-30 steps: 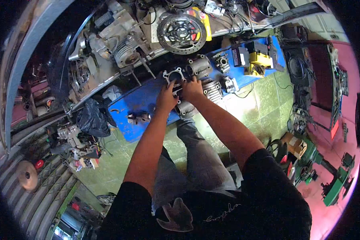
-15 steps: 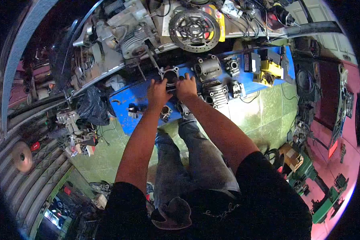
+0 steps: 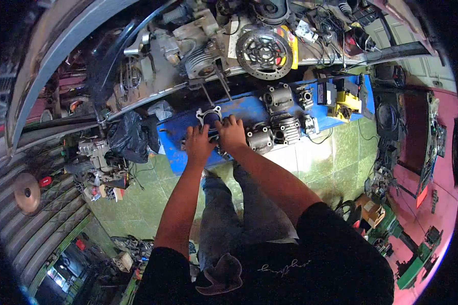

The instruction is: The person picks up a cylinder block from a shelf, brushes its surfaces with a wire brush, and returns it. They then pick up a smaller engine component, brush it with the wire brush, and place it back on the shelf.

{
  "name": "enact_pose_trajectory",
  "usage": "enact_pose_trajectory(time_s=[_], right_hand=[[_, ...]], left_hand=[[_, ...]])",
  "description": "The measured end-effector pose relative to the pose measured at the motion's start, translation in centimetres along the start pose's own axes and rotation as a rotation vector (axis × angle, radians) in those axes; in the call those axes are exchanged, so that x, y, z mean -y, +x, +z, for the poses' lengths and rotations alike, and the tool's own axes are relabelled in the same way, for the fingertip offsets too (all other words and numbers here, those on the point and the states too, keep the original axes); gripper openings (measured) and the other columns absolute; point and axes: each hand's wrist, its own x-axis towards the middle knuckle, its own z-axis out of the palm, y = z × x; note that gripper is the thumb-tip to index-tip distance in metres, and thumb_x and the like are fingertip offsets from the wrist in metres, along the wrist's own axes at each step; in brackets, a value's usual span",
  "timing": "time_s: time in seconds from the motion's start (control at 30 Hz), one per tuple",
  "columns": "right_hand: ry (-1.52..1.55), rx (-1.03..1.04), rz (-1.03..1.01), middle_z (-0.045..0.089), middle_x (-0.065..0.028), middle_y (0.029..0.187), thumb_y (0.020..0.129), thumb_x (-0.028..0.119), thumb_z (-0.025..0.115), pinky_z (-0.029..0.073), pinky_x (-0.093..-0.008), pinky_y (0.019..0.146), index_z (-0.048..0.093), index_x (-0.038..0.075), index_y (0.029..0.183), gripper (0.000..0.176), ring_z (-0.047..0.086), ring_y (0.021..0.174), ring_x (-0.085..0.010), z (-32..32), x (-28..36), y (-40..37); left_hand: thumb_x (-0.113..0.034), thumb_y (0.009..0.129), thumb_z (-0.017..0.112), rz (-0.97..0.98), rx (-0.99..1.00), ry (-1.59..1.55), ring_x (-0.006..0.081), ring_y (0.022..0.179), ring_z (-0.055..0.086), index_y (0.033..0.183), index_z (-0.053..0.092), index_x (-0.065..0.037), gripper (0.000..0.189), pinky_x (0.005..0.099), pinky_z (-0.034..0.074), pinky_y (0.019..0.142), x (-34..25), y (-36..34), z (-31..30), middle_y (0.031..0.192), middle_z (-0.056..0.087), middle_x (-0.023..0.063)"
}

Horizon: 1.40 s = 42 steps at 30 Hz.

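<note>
A metal engine cylinder (image 3: 217, 110) with a wide round bore and bolt lugs stands on the blue bench top (image 3: 175, 162). My left hand (image 3: 199, 144) is at its near left side, fingers curled against it. On the near right side, my right hand (image 3: 232, 135) has its bent fingers at the rim. Both hands cover the cylinder's near part, so their exact contact is hidden. Just right of my right hand lies another metal cylinder part (image 3: 260, 139), beside a finned cylinder (image 3: 286, 129). Behind these sits a larger grey casing (image 3: 278, 97).
Above the blue bench runs a higher shelf holding an engine (image 3: 201, 63) and a brake disc (image 3: 264, 53). Two metal rods project from that engine towards the cylinder. A black plastic bag (image 3: 127, 136) hangs at the left. Yellow and black boxes (image 3: 348, 104) stand at the bench's right end.
The camera view has shifted, moving the scene right and down. Against the bench, the cylinder and both hands have come left and slightly nearer to me.
</note>
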Motion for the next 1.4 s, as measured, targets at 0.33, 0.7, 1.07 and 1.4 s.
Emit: enact_pose_trajectory(time_s=[0.33,0.7,1.07,1.4], right_hand=[[0.011,-0.383,-0.020,0.058,-0.0095,0.120,0.072,0.028,0.076,0.034,-0.0651,0.098,0.059,0.020,0.118,0.050,0.050,0.121,-0.0350,-6.3,7.8,-8.2],[-0.071,-0.875,0.041,0.057,-0.0010,0.121,0.070,0.037,0.078,0.030,-0.0591,0.095,0.064,0.029,0.101,0.034,0.050,0.121,-0.0324,-26.3,15.5,-12.0],[-0.043,-0.867,-0.129,0.075,-0.0007,0.104,0.064,0.034,0.085,0.028,-0.0676,0.107,0.071,0.035,0.124,0.061,0.061,0.113,-0.0299,-53.7,12.0,0.4],[0.049,-0.425,-0.177,0.076,-0.0027,0.107,0.063,0.035,0.086,0.025,-0.0739,0.108,0.071,0.037,0.126,0.064,0.060,0.119,-0.0344,-56.0,7.5,10.9]], left_hand=[[-0.027,0.061,0.090,0.106,-0.188,-0.043,0.0360,0.110,0.054,0.120,0.063,-0.015,0.066,0.0492,0.048,0.094,1.0,-8.9,-8.7,0.111,0.060,0.0146],[-0.032,0.061,0.088,0.422,-0.714,0.043,0.0343,0.102,0.053,0.114,0.070,-0.025,0.056,0.0526,0.044,0.087,-2.3,-10.5,-29.9,0.106,0.055,0.0111],[-0.021,0.064,0.084,0.338,-0.718,-0.038,0.0363,0.112,0.054,0.118,0.065,-0.018,0.058,0.0501,0.044,0.094,-8.7,4.8,-50.8,0.107,0.061,0.0094],[-0.033,0.071,0.080,0.053,-0.563,-0.119,0.0360,0.119,0.055,0.128,0.064,-0.019,0.060,0.0506,0.046,0.099,-8.5,12.0,-50.4,0.121,0.068,0.0101]])
